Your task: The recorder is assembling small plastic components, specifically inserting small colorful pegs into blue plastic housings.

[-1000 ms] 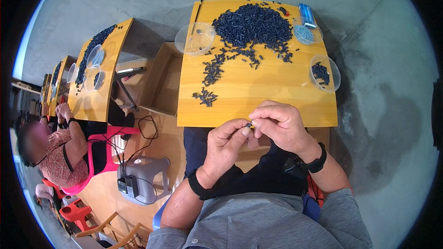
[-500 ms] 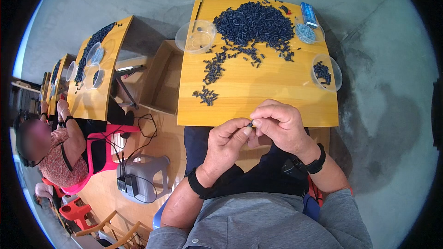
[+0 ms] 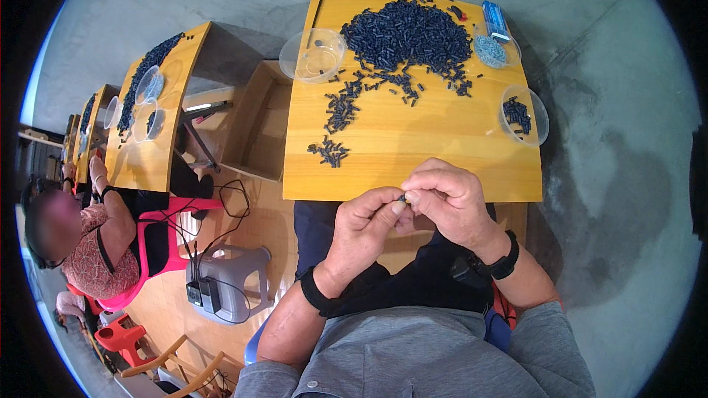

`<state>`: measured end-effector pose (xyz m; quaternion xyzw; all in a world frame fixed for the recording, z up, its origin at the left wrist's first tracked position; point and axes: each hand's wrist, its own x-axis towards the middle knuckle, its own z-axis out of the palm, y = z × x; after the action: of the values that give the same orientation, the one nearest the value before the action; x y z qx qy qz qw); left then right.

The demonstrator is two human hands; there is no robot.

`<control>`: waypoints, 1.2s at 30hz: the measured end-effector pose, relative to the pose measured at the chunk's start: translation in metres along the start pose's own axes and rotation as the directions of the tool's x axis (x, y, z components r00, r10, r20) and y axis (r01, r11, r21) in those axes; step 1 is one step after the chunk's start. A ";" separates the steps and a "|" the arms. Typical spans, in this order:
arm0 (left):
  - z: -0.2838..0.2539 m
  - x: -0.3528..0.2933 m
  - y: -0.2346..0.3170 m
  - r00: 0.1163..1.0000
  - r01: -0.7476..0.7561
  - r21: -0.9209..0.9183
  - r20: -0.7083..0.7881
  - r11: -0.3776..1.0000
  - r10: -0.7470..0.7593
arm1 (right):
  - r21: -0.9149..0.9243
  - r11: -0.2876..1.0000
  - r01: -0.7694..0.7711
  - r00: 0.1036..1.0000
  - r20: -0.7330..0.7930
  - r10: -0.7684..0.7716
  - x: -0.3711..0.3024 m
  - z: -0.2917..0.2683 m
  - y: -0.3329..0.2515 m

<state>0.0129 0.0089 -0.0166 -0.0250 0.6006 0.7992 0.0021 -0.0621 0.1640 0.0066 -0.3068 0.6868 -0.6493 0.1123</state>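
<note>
Both of my hands meet just off the near edge of the wooden table, in front of my body. Between the thumb and forefinger of my left hand point(image 3: 361, 227) sits a small black tube piece point(image 3: 403, 197), mostly covered by the fingertips. My right hand point(image 3: 451, 200) pinches at the same piece from the right, its thumb and forefinger pressed together. Whether a second, tinier part is in the right fingertips cannot be made out. On the table lies a big heap of short black tubes point(image 3: 405, 35), with smaller clusters trailing toward the near left.
A clear bowl point(image 3: 286, 66) stands at the table's left edge. To the right are a bowl of black tubes point(image 3: 518, 115), a container of pale blue pieces point(image 3: 490, 51) and a blue box point(image 3: 495, 21). An open cardboard box point(image 3: 254, 121) adjoins the table; a co-worker sits further left.
Both hands keep their pinch on the small black piece, with only a very slight shift of the fingers. The table scene is otherwise unchanged.
</note>
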 end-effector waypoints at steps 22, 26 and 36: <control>-0.003 0.001 0.008 0.995 0.066 0.079 0.070 0.995 -0.072 | -0.236 0.970 0.055 0.996 0.082 -0.037 0.005 -0.006 -0.016; -0.005 0.001 0.005 0.994 0.077 0.105 0.066 0.992 -0.084 | -0.253 0.961 0.107 0.985 0.160 -0.067 0.008 -0.006 -0.014; -0.002 0.004 0.005 0.987 0.142 -0.011 0.083 0.990 -0.140 | -0.143 0.987 0.075 0.994 0.084 -0.064 -0.002 -0.005 0.001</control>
<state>0.0085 0.0057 -0.0123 -0.0347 0.5900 0.8024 0.0831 -0.0631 0.1692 0.0060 -0.3633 0.7163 -0.5883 0.0940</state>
